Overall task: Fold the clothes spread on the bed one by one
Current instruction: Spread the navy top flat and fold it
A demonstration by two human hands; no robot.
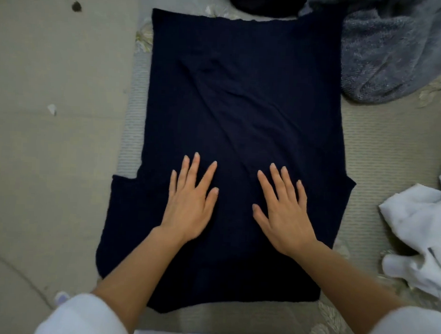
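Note:
A dark navy garment (pixel 242 92) lies flat on the bed, long side running away from me, with creases across its middle and wider sections at the near end. My left hand (pixel 190 203) rests palm down on its near half, fingers straight and spread. My right hand (pixel 283 211) lies flat beside it on the same cloth, fingers also spread. A hand's width of cloth separates the two hands. Both forearms reach in from white sleeves at the bottom.
A fluffy grey-blue garment (pixel 388 55) is heaped at the far right. White clothing (pixel 417 233) lies crumpled at the right edge. Another dark item (pixel 260 3) sits at the top. The bed cover (pixel 380 147) is beige with a floral pattern; pale floor (pixel 54 111) runs along the left.

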